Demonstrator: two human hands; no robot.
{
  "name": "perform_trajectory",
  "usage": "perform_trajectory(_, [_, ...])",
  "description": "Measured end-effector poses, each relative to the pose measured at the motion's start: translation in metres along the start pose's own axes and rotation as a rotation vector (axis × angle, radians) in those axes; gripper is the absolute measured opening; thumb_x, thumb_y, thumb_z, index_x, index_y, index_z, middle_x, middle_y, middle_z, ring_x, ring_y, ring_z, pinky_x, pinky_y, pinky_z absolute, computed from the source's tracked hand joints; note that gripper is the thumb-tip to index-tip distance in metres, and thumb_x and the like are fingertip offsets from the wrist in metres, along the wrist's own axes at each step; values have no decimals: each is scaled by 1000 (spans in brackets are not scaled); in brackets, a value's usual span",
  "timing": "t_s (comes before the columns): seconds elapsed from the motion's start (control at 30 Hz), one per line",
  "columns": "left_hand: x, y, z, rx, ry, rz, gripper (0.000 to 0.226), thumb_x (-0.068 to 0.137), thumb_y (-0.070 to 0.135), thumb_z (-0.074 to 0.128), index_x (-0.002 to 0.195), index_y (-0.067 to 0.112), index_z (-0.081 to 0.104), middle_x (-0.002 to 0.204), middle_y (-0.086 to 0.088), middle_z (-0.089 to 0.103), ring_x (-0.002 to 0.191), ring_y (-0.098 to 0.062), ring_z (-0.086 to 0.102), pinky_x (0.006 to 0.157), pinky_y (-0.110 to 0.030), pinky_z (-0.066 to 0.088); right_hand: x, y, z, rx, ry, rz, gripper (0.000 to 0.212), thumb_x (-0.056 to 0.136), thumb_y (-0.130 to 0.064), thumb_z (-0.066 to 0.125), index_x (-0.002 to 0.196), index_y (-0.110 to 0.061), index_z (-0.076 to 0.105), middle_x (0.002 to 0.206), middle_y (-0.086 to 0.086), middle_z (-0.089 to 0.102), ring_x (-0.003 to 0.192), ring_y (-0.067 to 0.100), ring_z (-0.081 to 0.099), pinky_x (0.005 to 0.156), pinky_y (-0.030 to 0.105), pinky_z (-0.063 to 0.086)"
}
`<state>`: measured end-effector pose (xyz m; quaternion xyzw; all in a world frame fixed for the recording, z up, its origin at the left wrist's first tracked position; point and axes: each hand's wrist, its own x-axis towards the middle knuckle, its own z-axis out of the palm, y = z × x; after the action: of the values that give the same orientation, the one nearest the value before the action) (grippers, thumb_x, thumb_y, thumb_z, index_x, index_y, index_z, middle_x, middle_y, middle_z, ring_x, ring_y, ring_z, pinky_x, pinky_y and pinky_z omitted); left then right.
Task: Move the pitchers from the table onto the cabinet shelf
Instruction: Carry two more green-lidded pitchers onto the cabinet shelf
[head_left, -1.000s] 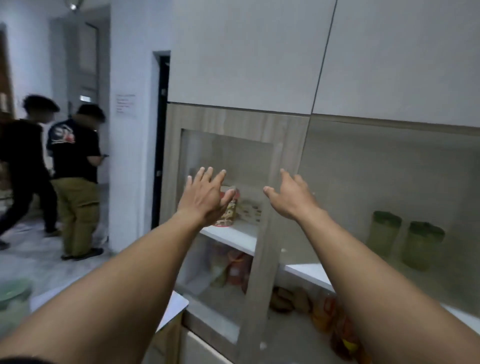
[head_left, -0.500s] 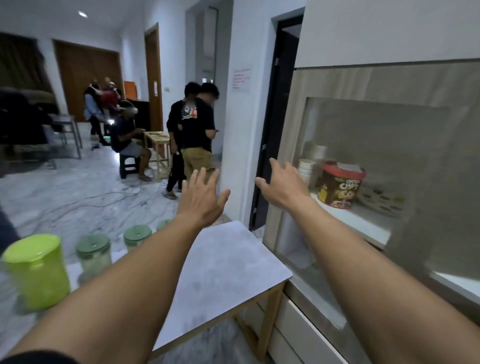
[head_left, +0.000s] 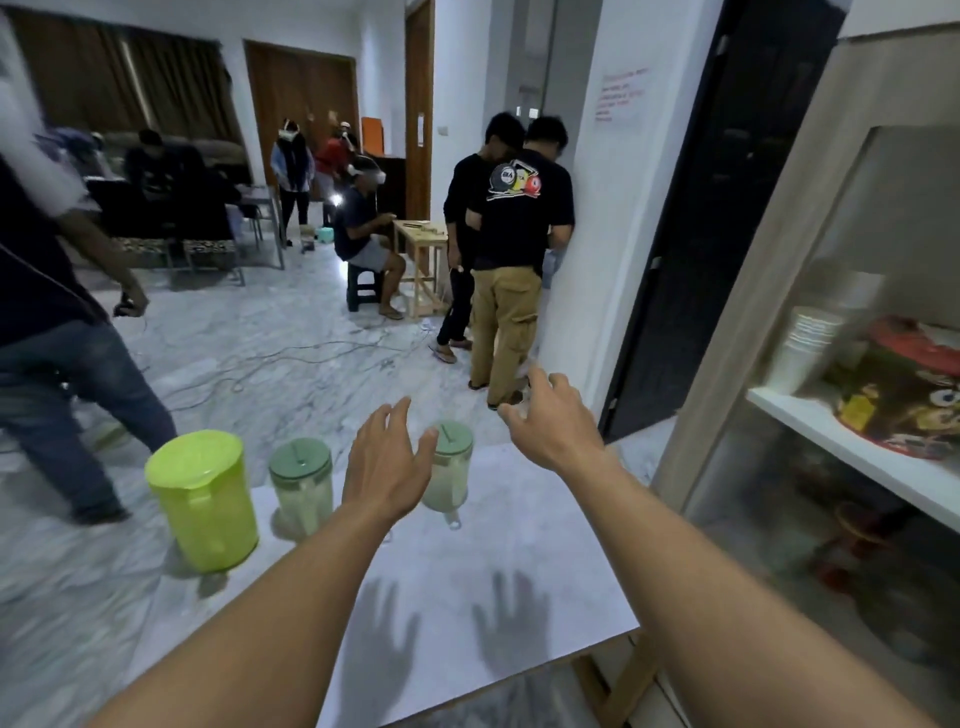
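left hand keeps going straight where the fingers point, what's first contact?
Probably the clear pitcher with the dark green lid: the left hand, open and empty, overlaps its left side, fingers aimed forward. Depth is unclear from one view.

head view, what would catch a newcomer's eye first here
Two bare arms reach forward over the pale table, the left hand and right hand both open and empty. At the table's far left stands a bright lime-green plastic pitcher, with two clear, dark-green-lidded pitchers lined up to its right.
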<state>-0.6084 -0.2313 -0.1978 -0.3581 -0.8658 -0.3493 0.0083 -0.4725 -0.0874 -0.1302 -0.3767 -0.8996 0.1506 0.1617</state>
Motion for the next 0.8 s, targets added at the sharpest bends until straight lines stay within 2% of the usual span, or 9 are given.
perform_trajectory(0.2, [21,-53,50,-77,-70,-249,61,97,41,48,149,15,33,149,-11,42,135,-31,40,105,-41,36,51,13,89,80,-138,4,67,100,-43,51,155,-18,23,152,14,36,138,37,39,105,52,42])
perform_trajectory(0.33, [28,-79,84,-135,-71,-366,52,93,33,56,141,18,41,132,-13,53,120,-32,51,85,-33,38,73,21,151,179,-206,22,64,98,-36,55,152,-19,25,147,14,41,132,37,44,102,50,44])
perform_trajectory(0.47, [44,-100,121,-239,-33,-488,60,90,34,62,143,18,40,137,-9,50,126,-29,49,93,-33,38,91,33,206,270,-255,92,62,96,-34,60,147,-17,29,142,13,45,127,35,50,99,48,48])
perform_trajectory(0.63, [67,-127,160,-329,67,-634,69,83,35,70,142,19,38,132,-4,52,120,-26,53,91,-33,41,103,49,263,268,-221,241,60,92,-41,65,139,-16,37,134,9,54,121,34,55,91,46,51])
perform_trajectory(0.8, [85,-151,181,-401,126,-759,47,77,41,74,116,19,58,109,1,66,101,-22,62,82,-31,46,110,54,301,439,-208,358,43,88,-42,67,120,-17,52,114,6,66,107,33,62,82,42,54])
